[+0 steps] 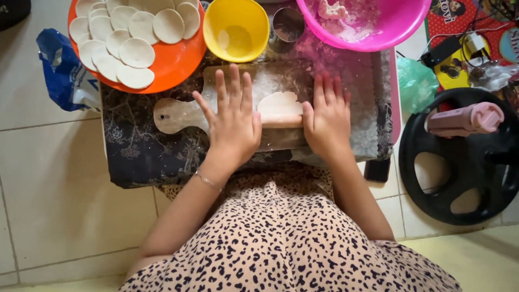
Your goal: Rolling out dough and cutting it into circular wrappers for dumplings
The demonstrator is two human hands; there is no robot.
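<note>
Head view, looking straight down: a low table covered with a dark patterned cloth, and on it a wooden board whose handle points toward the table's left edge. Both hands lie flat on a rolling pin set crosswise over the board's middle. The left hand presses on the pin's left end, fingers spread wide and straight, palm down; the right hand presses on the right end, fingers extended and close together. Neither hand curls round the pin; it rests under the palms. A piece of dough, pale and flattened, lies on the floured board just beyond the pin, between the two hands, touching or partly under it. Judgement: the dough looks soft, thin and light, easily torn or stretched, likely tacky where flour is scant; best lifted by sliding fingers under an edge. The pin looks stiff and smooth, prone to rolling; take it at the ends. Along the far edge: an orange plate at the left corner with overlapping dough rounds, a yellow bowl beside it, a metal ring cutter, then a pink basin with dough scraps. A blue bag lies on the tiled floor, left.
</note>
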